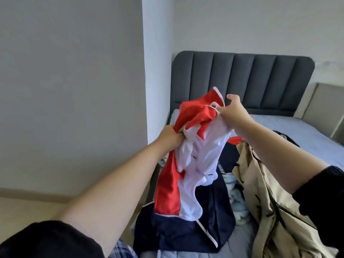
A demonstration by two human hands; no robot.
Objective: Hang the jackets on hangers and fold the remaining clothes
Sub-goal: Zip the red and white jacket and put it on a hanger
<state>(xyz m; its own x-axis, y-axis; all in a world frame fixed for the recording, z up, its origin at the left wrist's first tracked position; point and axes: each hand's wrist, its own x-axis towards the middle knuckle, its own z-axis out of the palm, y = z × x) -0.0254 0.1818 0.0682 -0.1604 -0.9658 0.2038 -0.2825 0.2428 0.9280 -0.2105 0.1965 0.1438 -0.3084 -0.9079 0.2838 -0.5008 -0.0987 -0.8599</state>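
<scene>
Black sleeves [46, 239] are nearest, and both bare forearms reach up over the bed [307, 131]. The left hand [170, 135] is closed in a fist around a bunch of red cloth of the jacket [167, 187]. The right hand [232, 112], higher and to its right, pinches the white edge near the collar, with the thumb raised. The jacket hangs between and below the hands, white lining outward, and its navy part reaches the bed.

The step seems to be finding the shoulders. It would go better if each hand slides to one shoulder seam and shakes the cloth straight. No hanger is visible. Below the right hand lies a beige coat [270, 192], and between it and the jacket lie pale clothes [234, 194]; these may catch the hem.
</scene>
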